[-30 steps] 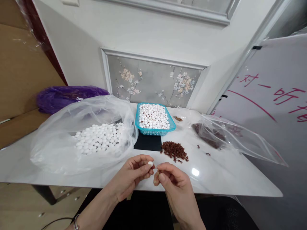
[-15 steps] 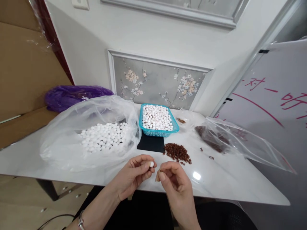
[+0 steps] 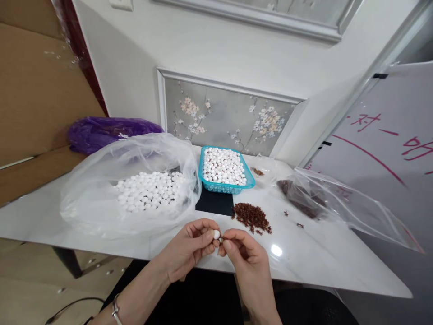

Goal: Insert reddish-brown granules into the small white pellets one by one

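My left hand (image 3: pixel 198 241) pinches a small white ball (image 3: pixel 216 234) between thumb and fingertips, above the table's front edge. Fingertips of my right hand (image 3: pixel 248 255) are pressed together right beside the ball, on a small brownish piece (image 3: pixel 221 240) that is too small to make out fully. Just beyond the hands lies a pile of small dark red-brown star-shaped pieces (image 3: pixel 252 216). Behind it stands a blue plastic basket (image 3: pixel 230 188) filled with white balls, some showing reddish-brown bits. To the left, a large translucent plastic bag (image 3: pixel 88 198) lies open with many loose white balls (image 3: pixel 149 192) inside.
A black flat square (image 3: pixel 214 203) lies before the basket. On the right, a clear zip bag (image 3: pixel 355 203) holds more brown pieces, with a smaller bag (image 3: pixel 267 168) behind. A purple bag (image 3: pixel 108 133) and cardboard (image 3: pixel 40 90) are at left. The wall (image 3: pixel 209 54) borders the white table (image 3: pixel 318 257).
My right hand has moved left, bringing its fingertips up to the white ball. My left hand keeps its pinch on the ball. The view has shifted slightly.
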The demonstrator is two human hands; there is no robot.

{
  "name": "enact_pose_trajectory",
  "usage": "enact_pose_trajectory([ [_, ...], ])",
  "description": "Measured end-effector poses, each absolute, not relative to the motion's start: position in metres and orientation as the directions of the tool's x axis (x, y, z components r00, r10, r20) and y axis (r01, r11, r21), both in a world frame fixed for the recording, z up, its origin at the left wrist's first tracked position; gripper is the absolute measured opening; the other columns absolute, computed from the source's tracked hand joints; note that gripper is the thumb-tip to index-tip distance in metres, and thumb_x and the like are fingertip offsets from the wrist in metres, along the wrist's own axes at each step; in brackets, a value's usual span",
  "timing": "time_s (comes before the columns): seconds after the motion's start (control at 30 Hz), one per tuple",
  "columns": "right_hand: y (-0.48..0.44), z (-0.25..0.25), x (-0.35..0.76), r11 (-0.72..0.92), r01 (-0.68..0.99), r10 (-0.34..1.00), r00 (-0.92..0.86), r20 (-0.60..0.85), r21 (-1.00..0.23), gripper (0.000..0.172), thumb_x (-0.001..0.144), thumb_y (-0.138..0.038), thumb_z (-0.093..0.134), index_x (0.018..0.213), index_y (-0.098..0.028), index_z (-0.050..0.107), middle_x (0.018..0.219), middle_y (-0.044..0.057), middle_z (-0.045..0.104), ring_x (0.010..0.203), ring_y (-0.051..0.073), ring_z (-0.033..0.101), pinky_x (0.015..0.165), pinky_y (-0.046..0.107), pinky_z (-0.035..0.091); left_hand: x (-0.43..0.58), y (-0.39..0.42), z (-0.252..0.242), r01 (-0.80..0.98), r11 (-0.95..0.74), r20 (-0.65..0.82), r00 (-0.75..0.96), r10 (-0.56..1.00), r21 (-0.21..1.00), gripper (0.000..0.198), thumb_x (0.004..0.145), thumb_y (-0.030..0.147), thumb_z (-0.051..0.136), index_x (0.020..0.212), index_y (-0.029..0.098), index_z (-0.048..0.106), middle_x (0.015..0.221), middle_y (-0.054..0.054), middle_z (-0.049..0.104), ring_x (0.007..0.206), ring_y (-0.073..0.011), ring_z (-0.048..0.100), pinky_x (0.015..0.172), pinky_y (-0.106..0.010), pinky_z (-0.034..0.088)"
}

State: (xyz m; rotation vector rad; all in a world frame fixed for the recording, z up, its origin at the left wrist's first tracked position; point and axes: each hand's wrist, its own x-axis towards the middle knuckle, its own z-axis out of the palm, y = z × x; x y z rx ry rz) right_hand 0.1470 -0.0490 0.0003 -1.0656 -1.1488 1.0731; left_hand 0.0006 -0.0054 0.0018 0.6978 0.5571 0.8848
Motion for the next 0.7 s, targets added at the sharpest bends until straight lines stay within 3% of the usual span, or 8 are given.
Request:
enact_pose_trajectory([
  [0.37,-0.0481,-0.0038,0.1466,0.186,-0.175,0.981,0.079,0.175,-0.967,0.004,0.081,-0.022,0.064,0.078,-0.02,0.065,0.072,-0.002,0.063,0.069,0.011,0.058,0.067,0.02,0.046,0.0011,-0.0058,0.0026,-0.516,0.447,-0.168,0.499,0.85,0.731,0.011,0.071,0.017,0.071,0.08,0.011,0.07,0.069,-0.002,0.066,0.067,-0.0068,0.062,0.069,-0.014,0.05],
  [0.7,-0.0488,0.0034,0.1418,0.163,-0.095,0.982,0.112,0.152,-0.982,0.01,0.084,-0.025,0.058,0.078,-0.019,0.06,0.064,-0.003,0.058,0.062,0.01,0.053,0.061,0.019,0.044,0.0013,-0.0042,0.0005,-0.518,0.439,-0.141,0.515,0.845,0.734,0.009,0.073,0.018,0.07,0.078,0.011,0.068,0.065,-0.001,0.063,0.06,-0.0053,0.059,0.062,-0.012,0.049],
])
